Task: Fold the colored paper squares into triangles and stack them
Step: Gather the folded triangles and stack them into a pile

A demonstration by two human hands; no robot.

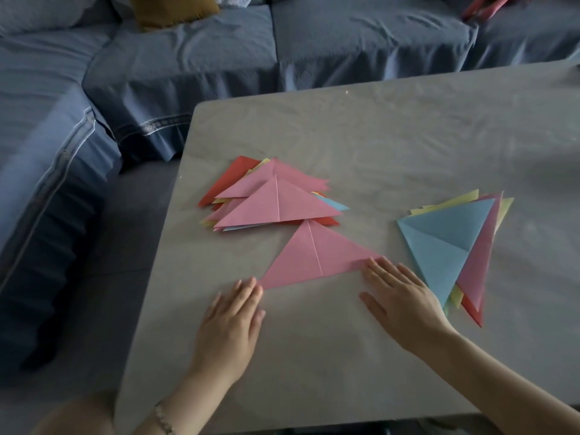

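- A grey surface (408, 136) stands before a blue sofa (188, 58); near its front edge lies a pink triangle (314, 259).
- The left hand (232, 315) and right hand (398, 293) are flat with fingers straight, one on each outer corner.
- Uneven pressure could skid the paper into the fanned pile (276, 196) at its tip.
- One corner hides under fingers; the sheets in the blue-topped pile (452, 246) cannot be counted.

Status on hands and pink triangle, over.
Left hand flat, fingertips at pink triangle left corner. Right hand flat on right corner. Far pile, right pile alongside; nothing blocking.
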